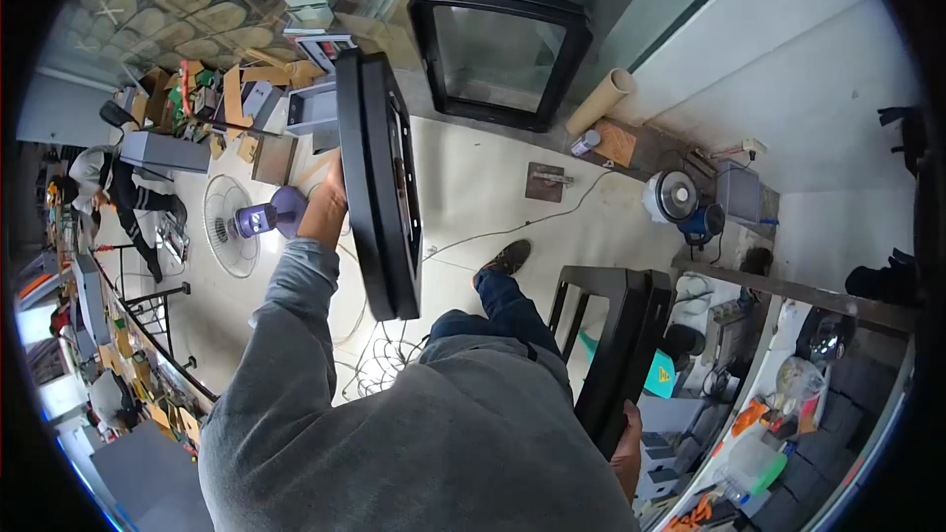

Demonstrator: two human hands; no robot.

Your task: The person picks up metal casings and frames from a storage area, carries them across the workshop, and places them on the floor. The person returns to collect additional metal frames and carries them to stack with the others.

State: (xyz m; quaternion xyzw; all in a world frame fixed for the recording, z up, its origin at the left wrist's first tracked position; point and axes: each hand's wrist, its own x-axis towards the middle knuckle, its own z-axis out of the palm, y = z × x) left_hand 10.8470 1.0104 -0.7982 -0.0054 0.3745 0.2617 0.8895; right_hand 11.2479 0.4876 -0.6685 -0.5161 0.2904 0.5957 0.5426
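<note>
My left hand (333, 195) is wrapped round the outer side of a thick black frame (371, 197), which is held upright and seen almost edge-on. Part of my left fingers is hidden behind it. Low on my right side, my right hand (628, 441) grips a second black frame (628, 355) with an open middle. That frame is tilted and leans close to my body; most of my right fingers are out of sight behind its edge. A third black frame with a clear pane (503, 59) stands against the glass wall ahead.
A purple fan (258, 219) stands left on the pale floor, near a crouching person (123, 192). Cables (503, 234) run across the floor. A cardboard tube (601, 99) leans by the wall. Right are a round machine (676, 195) and a cluttered shelf (759, 286).
</note>
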